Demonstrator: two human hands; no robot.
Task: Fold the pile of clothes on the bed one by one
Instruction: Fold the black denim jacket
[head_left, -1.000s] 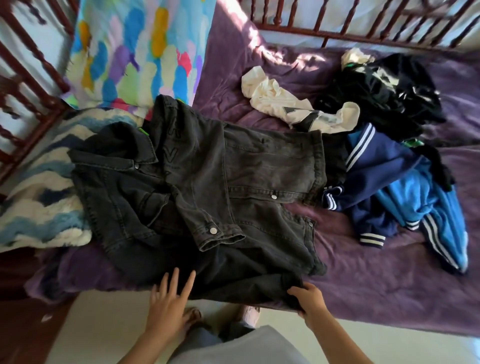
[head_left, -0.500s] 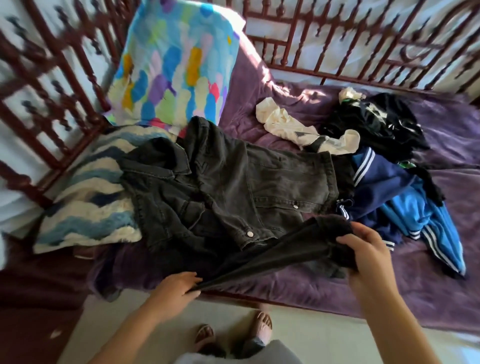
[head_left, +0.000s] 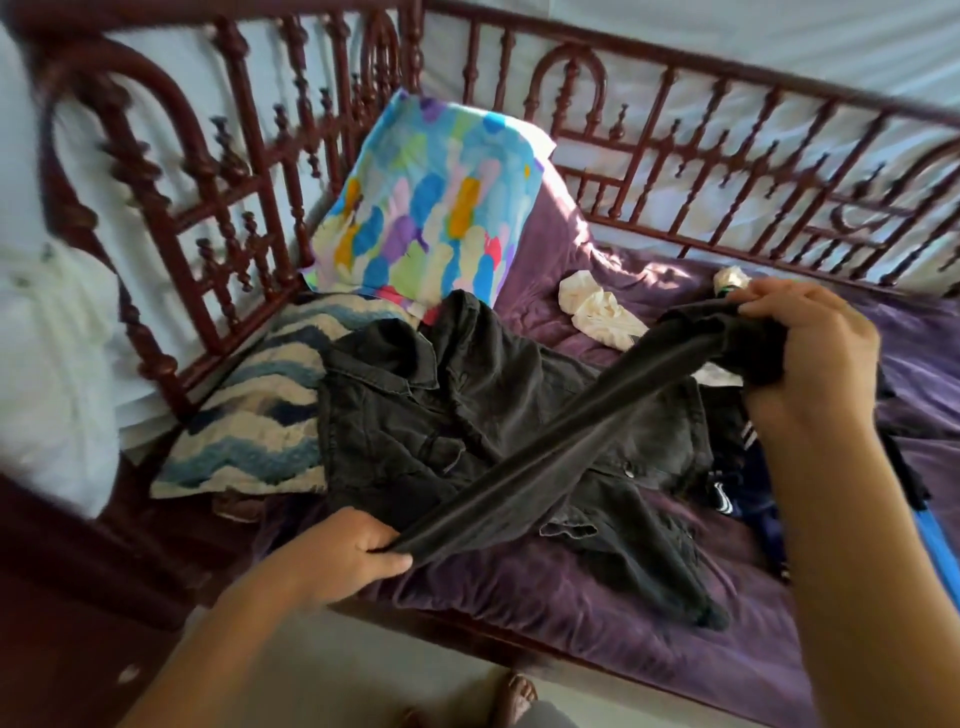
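Low at the near edge of the bed (head_left: 571, 603), the left hand (head_left: 353, 556) pinches one end of a dark cloth (head_left: 561, 452), with the thumb on top and the fingers curled under its edge. The right hand (head_left: 810, 353) is raised higher and farther right, its fingers curled round the bunched other end. The cloth runs between the hands as a taut slanting band, held up over a dark jacket (head_left: 415, 415). What sort of garment the cloth is cannot be told.

The jacket lies spread on the bed's purple cover, its collar toward a blue-and-white cushion (head_left: 249, 431) at the bed's left end. A dark fold trails from it toward the near edge; whether that belongs to the jacket or the cloth is unclear. A bright patterned pillow (head_left: 431, 208) leans against the rail (head_left: 675, 109) behind the cushion.

A cream garment (head_left: 602, 312) lies beyond the jacket, partly hidden by the cloth. The right forearm covers most of the clothes to the right, where only part of a navy garment (head_left: 737, 483) with white stripes shows. The rail is blurred. A foot (head_left: 519, 696) is cut off at the bottom edge.
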